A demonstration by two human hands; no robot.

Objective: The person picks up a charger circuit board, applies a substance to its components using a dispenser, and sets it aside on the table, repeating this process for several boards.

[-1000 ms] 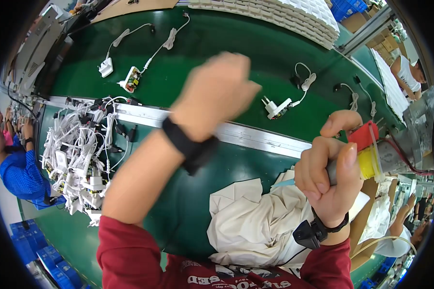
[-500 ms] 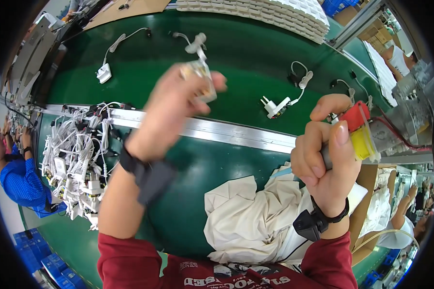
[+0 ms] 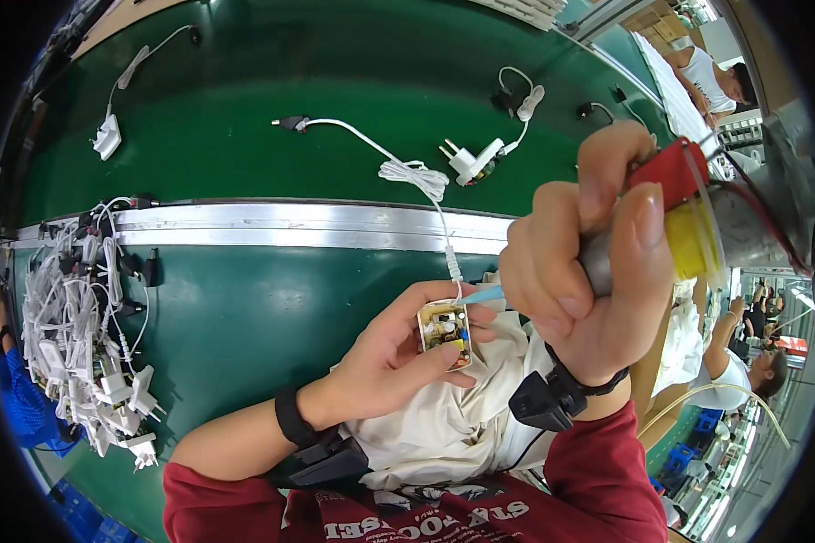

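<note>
My left hand (image 3: pixel 380 357) grips an opened white power adapter (image 3: pixel 445 333), its circuit board facing up and the thumb across one edge. A white cable bundle (image 3: pixel 414 178) runs from the adapter over the metal rail. My right hand (image 3: pixel 575 271) is wrapped round a grey, cylindrical dispensing tool (image 3: pixel 691 240) with a yellow band and a red switch. Its thin blue nozzle (image 3: pixel 483 295) points at the adapter's cable end. Whether the tip touches the adapter, I cannot tell. A crumpled white cloth (image 3: pixel 480 407) lies beneath my left hand.
A heap of white adapters and cables (image 3: pixel 91 335) lies at the left. Beyond the metal rail (image 3: pixel 290 226), a plug adapter (image 3: pixel 471 163) and another adapter (image 3: pixel 107 138) rest on the green surface. Co-workers are at both sides; one person (image 3: pixel 702 77) sits at the far right.
My left hand has brought the adapter from beyond the rail down and nearer to me, below the nozzle. The right hand has shifted left with the tool. The whole view has shifted.
</note>
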